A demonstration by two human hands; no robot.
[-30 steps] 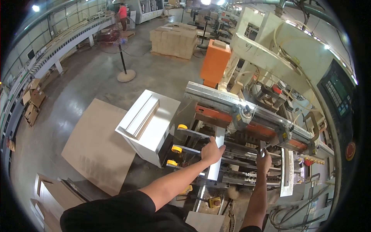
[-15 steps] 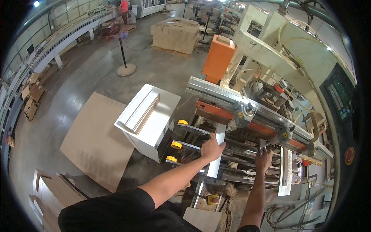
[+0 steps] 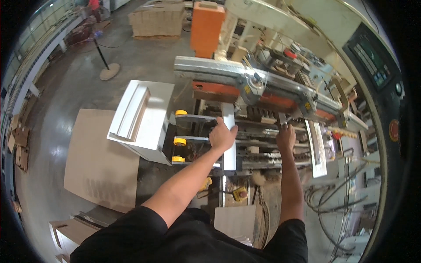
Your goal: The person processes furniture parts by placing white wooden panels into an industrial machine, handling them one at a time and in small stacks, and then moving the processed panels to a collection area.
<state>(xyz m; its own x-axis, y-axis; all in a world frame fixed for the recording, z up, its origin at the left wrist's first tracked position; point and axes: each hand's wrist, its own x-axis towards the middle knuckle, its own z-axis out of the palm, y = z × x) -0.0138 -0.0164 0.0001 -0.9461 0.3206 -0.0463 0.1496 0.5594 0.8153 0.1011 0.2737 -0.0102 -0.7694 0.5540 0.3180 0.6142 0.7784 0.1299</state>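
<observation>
A narrow white board [image 3: 229, 153] lies lengthwise across the dark rails of a machine. My left hand [image 3: 222, 136] is on its left edge, the thumb reaching over its top face and the fingers curled at the side, partly hidden. Further right, my right hand [image 3: 286, 139] is closed at the near end of a small grey metal piece [image 3: 282, 118] below the machine's beam. Its fingertips are hard to see. Beyond the right hand, a second white strip [image 3: 319, 162] with a worn inner edge rests at the rails' right end.
A white cabinet-like stack [image 3: 160, 101] with strips on top stands left of the yellow-capped rail ends [image 3: 180, 141]. A metal beam [image 3: 210, 68] with clamps crosses above the rails. A control panel [image 3: 372, 57] with a red button stands right. Brown sheet [image 3: 101, 153] covers floor left.
The view has tilted downward and shifted, so the machine appears higher and further left. Both hands stay at the same places on the board and metal piece.
</observation>
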